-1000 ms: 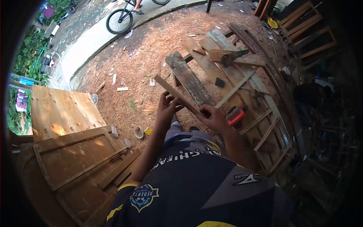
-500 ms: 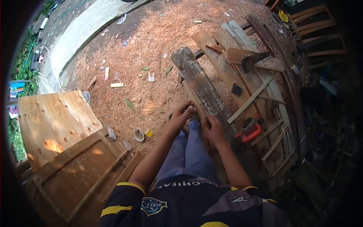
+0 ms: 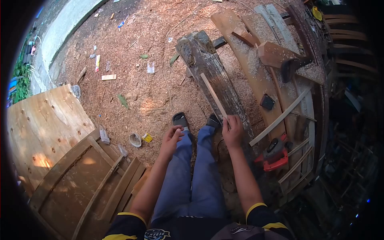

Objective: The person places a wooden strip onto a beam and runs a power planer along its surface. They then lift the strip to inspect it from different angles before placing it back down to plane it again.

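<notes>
My right hand (image 3: 233,132) pinches the near end of a narrow wooden strip (image 3: 214,95). The strip points forward over a weathered, rough plank bench (image 3: 216,72). To the left, my left hand (image 3: 173,140) is raised above my left leg, fingers curled together; nothing shows in it. It is apart from the strip. Right of my right hand, a red and black power tool (image 3: 275,153) sits by the boards. A long thin batten (image 3: 280,116) lies slanted across a wide plank (image 3: 248,68).
Plywood (image 3: 48,124) and a wooden framed panel (image 3: 80,180) lie at the left. A small white cup (image 3: 135,139) and a yellow item (image 3: 147,137) are on the shavings-covered ground. A black block (image 3: 267,102) rests on the wide plank.
My left hand has come off the wood and moved left. My right hand now holds the strip alone, turned so its narrow side shows. The view has shifted.
</notes>
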Demonstrator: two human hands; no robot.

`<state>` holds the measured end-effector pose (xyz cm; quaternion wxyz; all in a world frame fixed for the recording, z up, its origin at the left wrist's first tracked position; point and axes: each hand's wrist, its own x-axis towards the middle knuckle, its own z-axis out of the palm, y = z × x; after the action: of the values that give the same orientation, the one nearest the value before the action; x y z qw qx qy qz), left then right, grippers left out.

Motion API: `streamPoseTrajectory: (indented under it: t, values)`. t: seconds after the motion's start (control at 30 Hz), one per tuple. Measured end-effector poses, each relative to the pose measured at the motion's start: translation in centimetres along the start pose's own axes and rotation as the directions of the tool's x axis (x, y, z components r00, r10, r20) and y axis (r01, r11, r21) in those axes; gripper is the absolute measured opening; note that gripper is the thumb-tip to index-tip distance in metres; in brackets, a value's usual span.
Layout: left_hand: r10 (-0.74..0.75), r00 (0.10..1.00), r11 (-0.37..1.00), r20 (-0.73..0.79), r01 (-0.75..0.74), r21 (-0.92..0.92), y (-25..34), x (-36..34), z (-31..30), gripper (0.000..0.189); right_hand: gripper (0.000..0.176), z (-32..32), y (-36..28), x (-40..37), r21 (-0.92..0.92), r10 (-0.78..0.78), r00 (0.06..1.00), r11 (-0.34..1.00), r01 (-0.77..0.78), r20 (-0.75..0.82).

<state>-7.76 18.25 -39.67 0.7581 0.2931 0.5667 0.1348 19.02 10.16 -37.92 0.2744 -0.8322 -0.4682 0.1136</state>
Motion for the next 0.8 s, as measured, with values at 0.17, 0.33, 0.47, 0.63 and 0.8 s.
streamPoseTrajectory:
  t: [0.17, 0.33, 0.47, 0.63, 0.8]
  values:
    - [-0.017, 0.992, 1.000, -0.128, 0.019, 0.008, -1.3, 1.9, -2.3, 0.030, 0.011, 2.4, -0.3, 1.7, -0.015, -0.057, 0.998, 0.998, 0.057, 0.001]
    - [-0.033, 0.985, 0.997, -0.172, 0.020, -0.080, -1.6, 3.4, -0.4, 0.031, 0.012, 3.6, -0.1, 3.0, -0.025, -0.073, 0.997, 0.997, 0.074, 0.003]
    - [-0.080, 0.988, 0.990, -0.131, 0.063, -0.126, -1.1, 3.4, 2.7, 0.029, 0.012, 3.6, 0.0, 3.3, -0.025, -0.107, 0.994, 0.994, 0.108, 0.012]
    - [-0.088, 0.990, 0.981, -0.107, 0.067, -0.182, -2.1, 3.7, 4.1, 0.027, 0.013, 3.4, 0.4, 3.8, 0.005, -0.133, 0.990, 0.991, 0.133, 0.039]
    - [-0.076, 0.983, 0.973, -0.165, 0.037, -0.228, -1.6, 4.4, 4.2, 0.027, 0.015, 3.4, 1.0, 4.0, 0.069, -0.181, 0.981, 0.982, 0.176, 0.067]
